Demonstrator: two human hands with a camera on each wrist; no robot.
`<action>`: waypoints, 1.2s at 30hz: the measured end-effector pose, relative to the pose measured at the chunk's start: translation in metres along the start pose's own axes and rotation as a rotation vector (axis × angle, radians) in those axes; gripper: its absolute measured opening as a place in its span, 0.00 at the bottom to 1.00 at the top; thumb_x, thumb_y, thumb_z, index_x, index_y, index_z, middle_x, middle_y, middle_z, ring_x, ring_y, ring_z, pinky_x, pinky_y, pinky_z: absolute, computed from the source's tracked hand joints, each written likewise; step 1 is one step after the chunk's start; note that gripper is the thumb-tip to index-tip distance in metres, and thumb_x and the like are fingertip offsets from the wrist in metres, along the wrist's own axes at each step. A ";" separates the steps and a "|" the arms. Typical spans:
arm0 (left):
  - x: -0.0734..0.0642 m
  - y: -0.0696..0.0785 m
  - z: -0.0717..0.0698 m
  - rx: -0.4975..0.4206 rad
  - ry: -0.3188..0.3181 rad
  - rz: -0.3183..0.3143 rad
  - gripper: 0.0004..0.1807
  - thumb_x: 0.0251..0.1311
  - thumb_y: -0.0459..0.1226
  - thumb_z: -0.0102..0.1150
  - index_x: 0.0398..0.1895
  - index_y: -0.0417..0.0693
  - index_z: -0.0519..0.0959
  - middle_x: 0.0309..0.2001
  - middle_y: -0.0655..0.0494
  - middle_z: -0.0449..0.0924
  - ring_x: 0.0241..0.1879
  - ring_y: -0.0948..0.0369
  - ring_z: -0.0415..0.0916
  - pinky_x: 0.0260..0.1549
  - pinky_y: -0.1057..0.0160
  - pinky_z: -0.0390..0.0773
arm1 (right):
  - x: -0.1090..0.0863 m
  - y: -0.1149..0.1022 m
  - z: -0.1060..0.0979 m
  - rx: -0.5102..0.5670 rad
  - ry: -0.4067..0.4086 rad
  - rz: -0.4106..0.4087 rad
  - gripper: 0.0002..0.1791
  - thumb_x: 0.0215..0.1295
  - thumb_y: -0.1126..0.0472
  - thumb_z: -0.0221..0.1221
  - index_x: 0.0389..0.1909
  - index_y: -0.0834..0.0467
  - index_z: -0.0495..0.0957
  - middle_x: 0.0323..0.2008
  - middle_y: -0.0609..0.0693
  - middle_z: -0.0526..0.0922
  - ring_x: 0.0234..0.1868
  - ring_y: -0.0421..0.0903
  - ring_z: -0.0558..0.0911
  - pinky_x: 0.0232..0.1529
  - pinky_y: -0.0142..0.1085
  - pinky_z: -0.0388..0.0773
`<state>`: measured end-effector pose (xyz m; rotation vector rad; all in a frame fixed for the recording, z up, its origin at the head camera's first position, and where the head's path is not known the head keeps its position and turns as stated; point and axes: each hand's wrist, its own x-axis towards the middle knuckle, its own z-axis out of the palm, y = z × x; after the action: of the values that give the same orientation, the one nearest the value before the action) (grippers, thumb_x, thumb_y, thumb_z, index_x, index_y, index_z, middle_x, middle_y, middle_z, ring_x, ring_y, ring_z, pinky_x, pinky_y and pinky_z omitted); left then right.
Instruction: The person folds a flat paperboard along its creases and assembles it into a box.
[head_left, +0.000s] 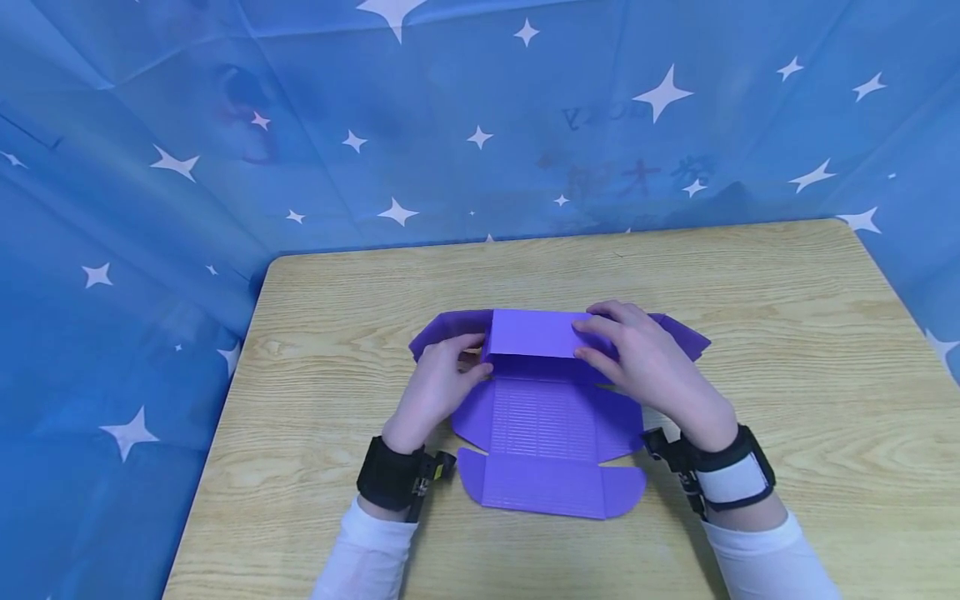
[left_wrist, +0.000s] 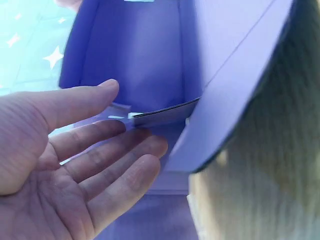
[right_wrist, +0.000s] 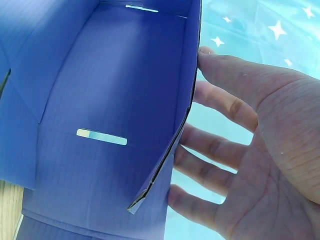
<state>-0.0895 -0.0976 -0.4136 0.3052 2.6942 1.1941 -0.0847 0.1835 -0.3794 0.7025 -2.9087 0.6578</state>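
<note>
A purple cardboard box (head_left: 543, 483), partly folded with its flaps spread, lies on the table. Its back wall stands up, and a narrow panel (head_left: 532, 333) along the top folds toward the person. At the left end, my left hand (head_left: 442, 379) has its extended fingers and thumb around a side flap (left_wrist: 167, 112), fingertips against the cardboard. My right hand (head_left: 645, 358) holds the right end of the top panel, thumb at the front edge and fingers farther back. In the right wrist view, its fingertips meet the outer side of the wall (right_wrist: 185, 100).
The box rests on a light wood-grain table (head_left: 337, 333). Behind and left of it hangs a blue cloth (head_left: 450, 92) with white stars. Side wings (head_left: 681, 336) of the box stick out past both hands. Each wrist wears a black strap (head_left: 390, 473) with a small camera.
</note>
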 end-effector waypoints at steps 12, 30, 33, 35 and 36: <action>-0.016 0.013 -0.032 -0.032 0.186 0.207 0.24 0.67 0.36 0.70 0.66 0.45 0.82 0.64 0.47 0.85 0.64 0.47 0.83 0.64 0.47 0.83 | 0.000 -0.002 -0.003 0.007 -0.022 0.014 0.20 0.72 0.57 0.67 0.60 0.60 0.85 0.61 0.66 0.83 0.62 0.66 0.83 0.62 0.62 0.81; -0.008 -0.024 -0.045 -0.048 0.157 0.020 0.33 0.71 0.38 0.66 0.78 0.45 0.69 0.76 0.42 0.72 0.75 0.42 0.71 0.69 0.41 0.77 | 0.000 -0.002 -0.003 0.017 -0.025 0.015 0.20 0.72 0.57 0.67 0.61 0.60 0.84 0.61 0.66 0.83 0.62 0.66 0.83 0.61 0.62 0.81; -0.006 -0.032 -0.045 -0.042 0.119 -0.030 0.31 0.73 0.38 0.64 0.76 0.42 0.71 0.71 0.39 0.77 0.62 0.43 0.82 0.59 0.46 0.85 | 0.000 -0.002 -0.003 0.016 -0.025 0.014 0.20 0.72 0.57 0.66 0.61 0.60 0.84 0.61 0.66 0.83 0.62 0.66 0.83 0.62 0.62 0.81; -0.005 -0.036 -0.044 -0.027 0.092 -0.040 0.27 0.73 0.38 0.62 0.73 0.41 0.74 0.62 0.37 0.84 0.45 0.47 0.86 0.43 0.56 0.87 | 0.000 -0.001 -0.003 0.016 -0.027 0.018 0.20 0.72 0.57 0.66 0.61 0.60 0.84 0.61 0.66 0.83 0.62 0.66 0.82 0.62 0.62 0.81; -0.005 -0.037 -0.044 -0.017 0.080 -0.040 0.24 0.73 0.37 0.62 0.70 0.40 0.77 0.56 0.38 0.86 0.37 0.51 0.84 0.35 0.60 0.83 | 0.000 -0.001 -0.003 0.016 -0.028 0.020 0.20 0.72 0.57 0.66 0.61 0.60 0.84 0.61 0.66 0.83 0.62 0.66 0.82 0.62 0.62 0.81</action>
<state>-0.0999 -0.1543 -0.4123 0.2043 2.7419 1.2432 -0.0845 0.1836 -0.3761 0.6914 -2.9428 0.6789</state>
